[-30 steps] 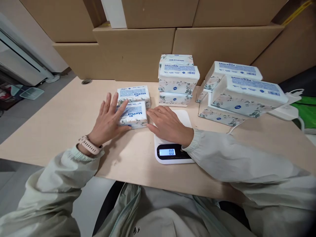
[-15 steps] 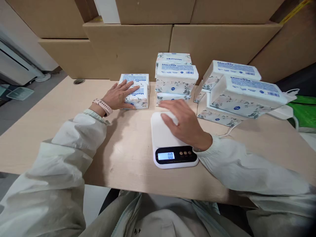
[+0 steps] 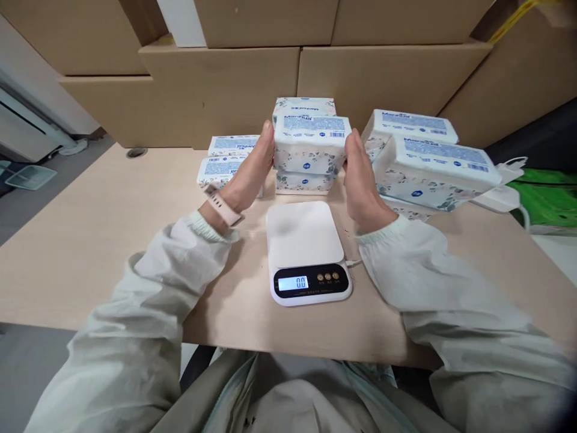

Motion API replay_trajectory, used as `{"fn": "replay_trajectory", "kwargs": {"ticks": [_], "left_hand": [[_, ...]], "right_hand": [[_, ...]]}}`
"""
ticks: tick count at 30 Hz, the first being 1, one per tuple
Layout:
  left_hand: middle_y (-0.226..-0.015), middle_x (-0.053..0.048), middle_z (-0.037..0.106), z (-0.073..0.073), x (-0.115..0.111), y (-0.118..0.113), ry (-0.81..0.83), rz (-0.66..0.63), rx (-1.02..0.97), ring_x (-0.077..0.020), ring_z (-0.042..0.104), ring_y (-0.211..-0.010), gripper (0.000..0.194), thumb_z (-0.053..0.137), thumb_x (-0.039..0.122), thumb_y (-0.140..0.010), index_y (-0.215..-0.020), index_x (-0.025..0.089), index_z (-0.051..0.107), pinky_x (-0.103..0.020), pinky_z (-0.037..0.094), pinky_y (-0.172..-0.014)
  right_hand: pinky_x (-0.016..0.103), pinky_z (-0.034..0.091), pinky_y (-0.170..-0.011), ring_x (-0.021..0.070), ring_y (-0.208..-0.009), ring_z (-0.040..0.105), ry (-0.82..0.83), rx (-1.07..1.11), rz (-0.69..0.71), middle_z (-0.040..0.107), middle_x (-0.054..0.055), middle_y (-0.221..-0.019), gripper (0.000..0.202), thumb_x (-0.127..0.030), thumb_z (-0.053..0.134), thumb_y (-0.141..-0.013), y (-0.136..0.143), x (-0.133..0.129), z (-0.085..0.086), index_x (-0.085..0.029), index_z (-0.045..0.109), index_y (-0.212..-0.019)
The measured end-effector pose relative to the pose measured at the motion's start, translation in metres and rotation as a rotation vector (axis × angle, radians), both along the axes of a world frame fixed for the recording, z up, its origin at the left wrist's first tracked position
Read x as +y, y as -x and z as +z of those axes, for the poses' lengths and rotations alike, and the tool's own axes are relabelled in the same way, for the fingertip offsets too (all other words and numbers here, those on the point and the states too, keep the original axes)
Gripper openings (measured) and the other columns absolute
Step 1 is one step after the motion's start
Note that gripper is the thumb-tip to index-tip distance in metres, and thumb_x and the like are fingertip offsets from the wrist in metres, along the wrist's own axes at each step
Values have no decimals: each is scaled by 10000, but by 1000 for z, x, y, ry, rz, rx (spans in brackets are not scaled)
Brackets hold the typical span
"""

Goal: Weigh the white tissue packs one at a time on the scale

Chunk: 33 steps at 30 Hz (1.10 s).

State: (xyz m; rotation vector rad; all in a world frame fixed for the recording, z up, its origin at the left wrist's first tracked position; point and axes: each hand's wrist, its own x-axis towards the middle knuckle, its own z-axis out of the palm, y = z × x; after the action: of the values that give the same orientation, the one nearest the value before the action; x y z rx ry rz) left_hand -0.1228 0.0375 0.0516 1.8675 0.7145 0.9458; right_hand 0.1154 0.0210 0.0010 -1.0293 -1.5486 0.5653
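Observation:
Two hands press in from either side on the upper white tissue pack [image 3: 311,144] of the middle stack. My left hand [image 3: 250,165], with a pink watch band, lies along its left end, fingers straight. Flat against the right end is my right hand [image 3: 360,174], its fingers pointing up and away. Under the pack sits another tissue pack [image 3: 304,183], and a further tissue pack [image 3: 304,107] shows behind. The held pack appears to rest on the stack. A white kitchen scale [image 3: 304,234] in front carries nothing and reads 0.0.
More tissue packs [image 3: 220,168] lie left of the stack, partly behind my left arm. Stacked tissue packs [image 3: 433,171] stand at right, near a white cable. Cardboard boxes [image 3: 225,96] wall off the back of the wooden table [image 3: 112,240].
My left hand has left the left-hand packs and moved right to the middle stack. My right hand has gone from above the scale to the pack's right end. The view has shifted slightly.

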Motion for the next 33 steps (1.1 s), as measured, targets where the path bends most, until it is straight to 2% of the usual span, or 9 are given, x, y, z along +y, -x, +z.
{"fn": "replay_trajectory", "kwargs": {"ticks": [3,5,8,10,13,16,19,22,33], "left_hand": [[-1825,151,173,5,-70,15,-7,-47,-43,-332,-42,-1705,768,231,778,-1109,-1710,339,419,-552,141,-1444],[-1835,157,149,-2,-118,27,-2,-11,-28,-321,-61,-1723,754,241,781,-1101,-1743,397,340,-560,64,-1462],[-1853,149,28,-24,-171,40,58,60,38,-312,-81,-1741,781,241,772,-1094,-1782,403,197,-561,33,-1474],[-1860,127,-20,-39,-187,43,75,64,83,-305,-72,-1749,804,240,768,-1092,-1792,397,105,-566,53,-1474],[-1866,109,-29,-56,-191,42,51,64,111,-293,-38,-1757,795,270,740,-1103,-1790,400,63,-551,63,-1474],[-1868,113,-31,-65,-185,40,12,99,90,-281,-19,-1761,789,277,721,-1110,-1786,405,23,-531,41,-1475],[-1871,124,-15,-74,-181,42,-30,167,50,-256,-26,-1763,734,237,678,-1132,-1786,413,33,-507,-11,-1472],[-1876,104,17,-81,-179,47,-73,201,22,-264,-27,-1763,728,235,676,-1133,-1790,397,90,-520,-28,-1467],[-1872,105,63,-79,-179,47,-14,169,-3,-338,-13,-1757,767,266,745,-1095,-1781,424,148,-613,-1,-1455]], "right_hand": [[565,261,-1429,268,-1740,235,98,63,24,335,-90,-1827,677,-731,391,-1088,4,-69,18,-452,349,-1703],[540,293,-1423,272,-1733,257,151,39,94,336,-121,-1822,649,-666,445,-1102,2,-115,22,-475,335,-1712],[526,301,-1419,271,-1721,290,268,9,181,334,-141,-1817,648,-589,455,-1125,-5,-163,13,-493,260,-1736],[544,276,-1422,276,-1721,286,321,1,187,311,-153,-1821,646,-559,456,-1132,-8,-176,0,-506,235,-1737],[549,273,-1422,272,-1716,303,312,-16,188,301,-153,-1823,646,-517,461,-1137,-12,-179,-17,-516,216,-1735],[499,300,-1423,248,-1715,308,185,-24,176,315,-134,-1826,648,-455,484,-1135,-15,-175,-27,-488,247,-1737],[509,314,-1418,255,-1700,346,51,27,85,398,-94,-1800,606,-426,493,-1127,-20,-171,-35,-446,354,-1717],[570,354,-1392,277,-1658,430,39,91,-2,506,-63,-1742,547,-421,476,-1132,-24,-170,-42,-440,442,-1677],[595,399,-1367,307,-1609,505,91,108,-15,579,-43,-1687,512,-467,471,-1129,-23,-174,-48,-436,513,-1638]]}}
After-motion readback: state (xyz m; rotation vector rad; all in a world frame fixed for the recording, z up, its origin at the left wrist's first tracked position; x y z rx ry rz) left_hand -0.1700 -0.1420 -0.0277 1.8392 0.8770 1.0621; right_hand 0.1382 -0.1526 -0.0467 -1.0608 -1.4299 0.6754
